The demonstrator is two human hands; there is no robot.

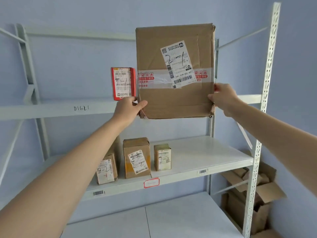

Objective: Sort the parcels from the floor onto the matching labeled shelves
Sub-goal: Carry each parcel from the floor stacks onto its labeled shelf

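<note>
Both hands, left hand (127,107) and right hand (223,97), grip the "2-1" box (175,71) beside the red parcel (123,83); stiff, probably light, best held at its lower corners.

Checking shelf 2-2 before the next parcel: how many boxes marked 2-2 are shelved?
3, all on the middle shelf: left box partly behind the left arm, middle box, small right box. More may be hidden behind the arm.

The large cardboard box (175,71) hides the fingers of both hands behind its lower corners, along with part of the upper shelf (51,109) and a rear post. The left forearm covers most of the leftmost small parcel (107,170). The red-bordered tag (151,183) is too faint to read. Both arms are cut off by the bottom and right edges.
</note>
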